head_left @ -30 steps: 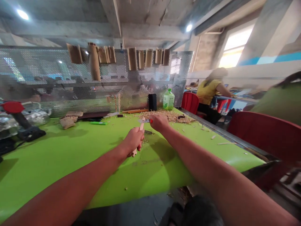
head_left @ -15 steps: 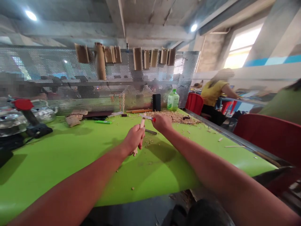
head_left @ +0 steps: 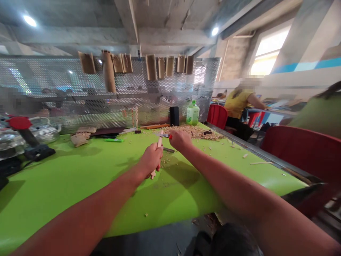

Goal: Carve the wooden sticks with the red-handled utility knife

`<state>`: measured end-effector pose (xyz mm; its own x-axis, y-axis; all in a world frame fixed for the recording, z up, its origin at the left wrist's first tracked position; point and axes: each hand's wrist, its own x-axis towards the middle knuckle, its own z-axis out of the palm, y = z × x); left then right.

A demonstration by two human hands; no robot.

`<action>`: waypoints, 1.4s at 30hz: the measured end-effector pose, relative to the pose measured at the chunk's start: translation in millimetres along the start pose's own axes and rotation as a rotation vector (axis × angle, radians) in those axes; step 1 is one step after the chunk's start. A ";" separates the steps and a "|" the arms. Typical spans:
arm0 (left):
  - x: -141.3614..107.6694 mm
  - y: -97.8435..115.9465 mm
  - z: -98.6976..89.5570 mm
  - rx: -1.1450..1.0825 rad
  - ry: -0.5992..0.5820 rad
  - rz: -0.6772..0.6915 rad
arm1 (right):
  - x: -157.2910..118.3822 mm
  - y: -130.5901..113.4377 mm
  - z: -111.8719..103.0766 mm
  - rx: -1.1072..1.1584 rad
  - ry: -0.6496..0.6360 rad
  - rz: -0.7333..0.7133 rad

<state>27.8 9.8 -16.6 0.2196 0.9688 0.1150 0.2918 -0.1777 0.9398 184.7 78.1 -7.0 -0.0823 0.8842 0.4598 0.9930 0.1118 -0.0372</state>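
My left hand [head_left: 151,159] is shut around a pale carved wooden stick [head_left: 159,143], which stands nearly upright with its lower tip [head_left: 152,174] showing below my fist. My right hand [head_left: 180,139] is pinching a small knife with a red handle, and its steel blade [head_left: 163,135] points left across the top of the stick. The handle is mostly hidden by my fingers. Both hands are above the green work table [head_left: 80,185]. A loose metal blade [head_left: 168,150] lies on the table just beyond my hands.
A heap of wood shavings [head_left: 193,132] lies behind my right hand. Near it stand a plastic bottle [head_left: 192,113] and a black box [head_left: 174,116]. Bamboo pieces [head_left: 151,67] hang on a perforated metal screen [head_left: 64,81]. A co-worker in yellow [head_left: 237,105] sits at the right.
The knife blade has dropped back toward the top of the stick from its higher position half a second ago. My left hand stays closed on the stick, and the view has shifted slightly.
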 end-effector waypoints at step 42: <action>1.5 -5.5 1.4 -0.376 -0.084 -0.018 | -0.8 -1.3 6.9 0.034 0.003 0.032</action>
<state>27.8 12.1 -22.0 0.2975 0.9509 0.0853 -0.0618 -0.0700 0.9956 182.9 80.4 -13.5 -0.0502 0.8861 0.4608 0.9917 0.0991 -0.0825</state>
